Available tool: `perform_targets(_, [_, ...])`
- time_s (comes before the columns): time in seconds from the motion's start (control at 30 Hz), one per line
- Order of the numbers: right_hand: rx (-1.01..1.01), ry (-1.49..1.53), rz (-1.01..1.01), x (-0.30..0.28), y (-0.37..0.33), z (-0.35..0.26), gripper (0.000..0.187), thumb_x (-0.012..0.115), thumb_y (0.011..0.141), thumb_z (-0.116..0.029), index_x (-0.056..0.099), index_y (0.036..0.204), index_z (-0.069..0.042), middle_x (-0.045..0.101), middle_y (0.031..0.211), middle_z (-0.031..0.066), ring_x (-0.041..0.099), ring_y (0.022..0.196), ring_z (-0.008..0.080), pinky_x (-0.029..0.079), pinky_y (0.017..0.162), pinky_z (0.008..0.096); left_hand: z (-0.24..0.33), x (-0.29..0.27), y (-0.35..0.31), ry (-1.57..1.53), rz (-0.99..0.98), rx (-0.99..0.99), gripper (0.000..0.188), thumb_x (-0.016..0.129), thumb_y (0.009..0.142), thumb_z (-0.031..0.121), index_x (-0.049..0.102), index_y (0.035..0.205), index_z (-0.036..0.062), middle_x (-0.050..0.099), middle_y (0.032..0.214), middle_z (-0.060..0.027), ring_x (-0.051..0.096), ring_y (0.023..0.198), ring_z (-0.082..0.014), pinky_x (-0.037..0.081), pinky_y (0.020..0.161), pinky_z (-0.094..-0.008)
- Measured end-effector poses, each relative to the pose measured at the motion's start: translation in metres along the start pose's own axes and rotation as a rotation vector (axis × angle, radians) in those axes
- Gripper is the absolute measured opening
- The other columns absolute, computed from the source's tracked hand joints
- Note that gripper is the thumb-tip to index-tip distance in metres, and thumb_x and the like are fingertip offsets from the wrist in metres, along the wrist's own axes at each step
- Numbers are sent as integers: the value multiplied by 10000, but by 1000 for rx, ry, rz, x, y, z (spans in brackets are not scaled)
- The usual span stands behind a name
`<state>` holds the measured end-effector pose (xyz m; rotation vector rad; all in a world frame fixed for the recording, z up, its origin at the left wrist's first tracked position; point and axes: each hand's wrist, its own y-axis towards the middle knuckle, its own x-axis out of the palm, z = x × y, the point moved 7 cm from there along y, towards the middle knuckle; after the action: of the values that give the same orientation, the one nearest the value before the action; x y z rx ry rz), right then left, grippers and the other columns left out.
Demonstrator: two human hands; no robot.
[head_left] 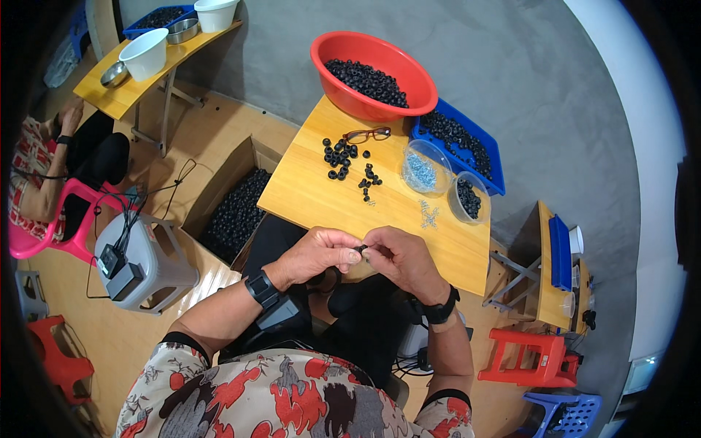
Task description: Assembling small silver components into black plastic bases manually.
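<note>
Just off the near edge of the table, my left hand point(321, 255) and my right hand point(403, 261) meet fingertip to fingertip. Pinched between them is a small black part point(361, 248), mostly hidden by the fingers. Beyond them on the yellow table point(292, 190) lie a group of larger black round parts point(338, 159) and a group of smaller black parts point(369, 182). A little pile of silvery screws point(428, 214) is scattered nearer my right hand. Behind it stand a clear tub of bluish screws point(420, 171) and a clear tub of small black parts point(469, 198).
A red basin point(423, 82) and a blue tray point(499, 175), both holding black parts, sit at the table's far side near eyeglasses point(367, 134). Left on the floor is a cardboard box point(206, 198) of black parts. A grey stool point(150, 252) carries cables; another person point(44, 175) sits far left.
</note>
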<state>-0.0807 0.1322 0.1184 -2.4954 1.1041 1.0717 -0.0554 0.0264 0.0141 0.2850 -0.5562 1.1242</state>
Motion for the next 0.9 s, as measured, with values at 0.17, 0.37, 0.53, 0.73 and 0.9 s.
perform_targets(0.17, [-49,-140,6,-5,4,-8,115,631,785,-107,576,862,-42,590,731,108,590,649,262,468,590,320,2,2,0,29,-25,2,232,631,858,105,629,1065,0,655,892,-35,579,708,-57,494,667,-189])
perform_targets(0.37, [-47,-101,-13,-3,4,-4,146,661,789,-61,597,918,-32,589,731,61,568,635,147,461,588,248,-3,0,1,-11,-28,-2,240,605,884,134,612,1082,-2,643,869,-33,576,697,-62,501,656,-200])
perform_targets(0.53, [24,-25,7,3,6,-1,127,645,794,-111,595,894,-51,615,760,106,617,678,249,480,600,303,-6,-1,0,-174,-3,6,243,549,928,229,611,1005,7,582,747,-3,542,646,-63,467,609,-180])
perform_targets(0.73, [-62,-114,105,6,10,-7,177,677,789,-164,596,907,-60,623,785,102,624,699,248,486,606,312,-1,-5,1,-149,21,68,257,531,936,262,608,965,18,574,732,1,523,632,-51,459,608,-177])
perform_targets(0.9, [-222,-486,198,-2,9,-31,342,691,751,-373,572,854,-69,573,728,97,595,660,255,462,574,337,3,-4,2,-185,55,71,252,529,937,258,610,967,22,590,793,2,526,661,-45,458,626,-179])
